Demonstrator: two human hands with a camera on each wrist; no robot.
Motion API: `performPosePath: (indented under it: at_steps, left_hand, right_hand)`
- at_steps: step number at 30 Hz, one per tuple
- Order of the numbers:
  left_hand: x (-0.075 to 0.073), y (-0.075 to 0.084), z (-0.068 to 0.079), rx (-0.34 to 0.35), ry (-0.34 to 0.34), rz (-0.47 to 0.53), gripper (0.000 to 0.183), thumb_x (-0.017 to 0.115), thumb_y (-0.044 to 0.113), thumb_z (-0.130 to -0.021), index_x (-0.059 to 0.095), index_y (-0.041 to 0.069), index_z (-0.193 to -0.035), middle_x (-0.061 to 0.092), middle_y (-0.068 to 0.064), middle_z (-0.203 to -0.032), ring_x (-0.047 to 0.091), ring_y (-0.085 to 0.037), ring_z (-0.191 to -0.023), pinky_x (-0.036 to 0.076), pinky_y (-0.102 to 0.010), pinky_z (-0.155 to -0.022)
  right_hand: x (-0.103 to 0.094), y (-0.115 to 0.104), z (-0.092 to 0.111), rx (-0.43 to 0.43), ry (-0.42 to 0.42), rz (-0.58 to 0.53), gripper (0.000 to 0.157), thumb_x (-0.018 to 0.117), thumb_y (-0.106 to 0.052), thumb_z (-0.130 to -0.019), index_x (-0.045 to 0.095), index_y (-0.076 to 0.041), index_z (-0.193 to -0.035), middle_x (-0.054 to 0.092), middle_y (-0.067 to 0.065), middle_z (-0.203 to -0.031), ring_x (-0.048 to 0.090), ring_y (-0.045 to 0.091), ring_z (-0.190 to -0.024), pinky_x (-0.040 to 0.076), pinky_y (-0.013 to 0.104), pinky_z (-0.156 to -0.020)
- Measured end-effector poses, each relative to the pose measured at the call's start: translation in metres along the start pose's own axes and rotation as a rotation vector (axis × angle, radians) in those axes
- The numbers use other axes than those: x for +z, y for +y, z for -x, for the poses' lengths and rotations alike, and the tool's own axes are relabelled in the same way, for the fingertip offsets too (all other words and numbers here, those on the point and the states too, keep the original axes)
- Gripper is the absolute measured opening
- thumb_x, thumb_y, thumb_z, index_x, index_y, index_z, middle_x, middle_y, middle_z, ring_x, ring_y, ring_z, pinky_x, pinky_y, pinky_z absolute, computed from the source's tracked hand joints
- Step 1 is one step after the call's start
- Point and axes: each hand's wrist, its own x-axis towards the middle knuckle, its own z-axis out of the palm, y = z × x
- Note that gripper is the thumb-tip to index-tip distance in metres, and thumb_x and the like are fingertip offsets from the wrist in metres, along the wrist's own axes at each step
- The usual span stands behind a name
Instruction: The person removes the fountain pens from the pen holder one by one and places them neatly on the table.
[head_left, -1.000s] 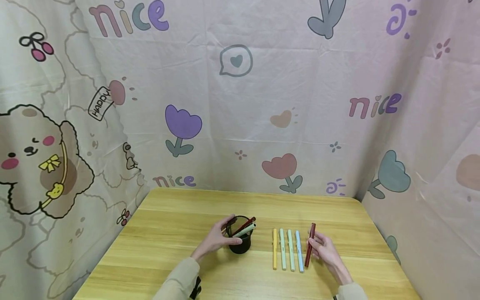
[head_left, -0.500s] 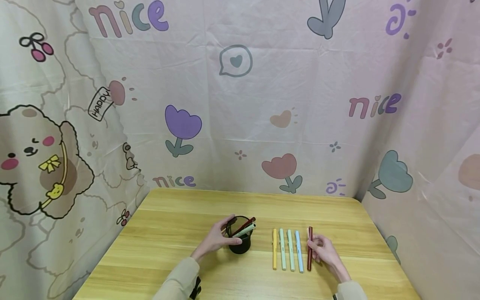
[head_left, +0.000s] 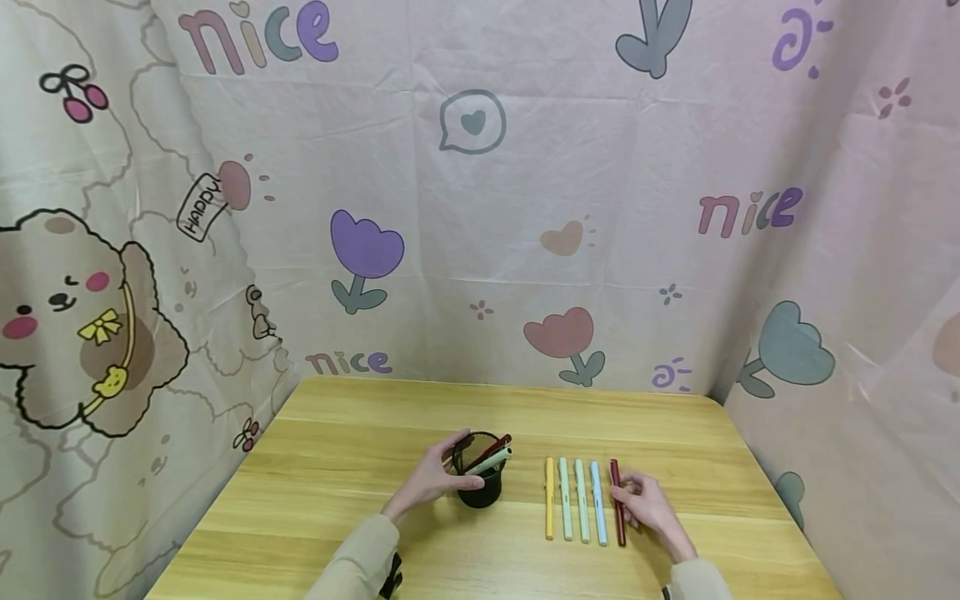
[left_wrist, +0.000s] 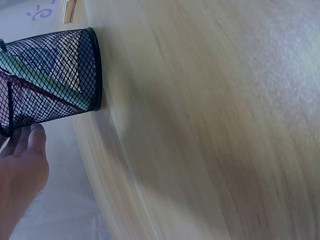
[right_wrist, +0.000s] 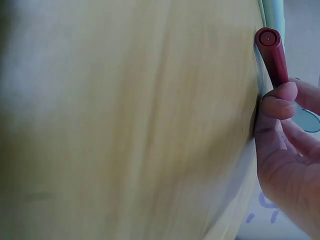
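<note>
My left hand (head_left: 438,471) grips the black mesh pen holder (head_left: 480,493) near its rim, thumb in front and fingers behind. Leaning inside the holder are a dark red pen and a pale green pen (head_left: 489,460); the left wrist view shows them through the mesh (left_wrist: 55,75). Between thumb and fingers, my right hand (head_left: 647,502) pinches a dark red pen (head_left: 618,504), its end facing the right wrist camera. To its left lie a light blue pen (head_left: 598,504), two pale green pens (head_left: 581,502) and a yellow pen (head_left: 550,500), side by side in a row.
Everything stands on a light wooden table (head_left: 360,433). A printed curtain (head_left: 465,208) hangs along its back and both sides. A strip of table separates the holder from the yellow pen.
My right hand has lowered the dark red pen and turned it; its top now leans left, nearly in line with the row. The left hand and pen holder have stayed put.
</note>
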Motion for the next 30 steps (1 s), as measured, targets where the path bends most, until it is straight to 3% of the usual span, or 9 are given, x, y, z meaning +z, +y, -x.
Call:
performPosePath:
  at_steps: [16, 30]
  left_hand:
    - [0.0010, 0.0010, -0.0011, -0.013, 0.004, 0.016, 0.093, 0.088, 0.026, -0.078, 0.038, 0.007, -0.155, 0.034, -0.020, -0.162, 0.034, -0.047, -0.147, 0.037, -0.061, -0.117]
    - [0.0007, 0.0005, 0.0001, 0.023, 0.006, -0.028, 0.095, 0.087, 0.031, -0.079, 0.037, 0.004, -0.155, 0.036, -0.022, -0.161, 0.036, -0.049, -0.145, 0.038, -0.063, -0.115]
  right_hand:
    - [0.0076, 0.0005, -0.0025, 0.028, 0.119, 0.096, 0.033, 0.069, -0.001, -0.088, 0.060, 0.013, -0.117, 0.055, 0.004, -0.066, 0.050, 0.011, -0.042, 0.042, 0.021, -0.038]
    - [0.0096, 0.0002, -0.0024, 0.039, 0.134, 0.096, 0.036, 0.070, -0.002, -0.088, 0.061, 0.011, -0.120, 0.057, 0.005, -0.067, 0.051, 0.013, -0.045, 0.044, 0.023, -0.038]
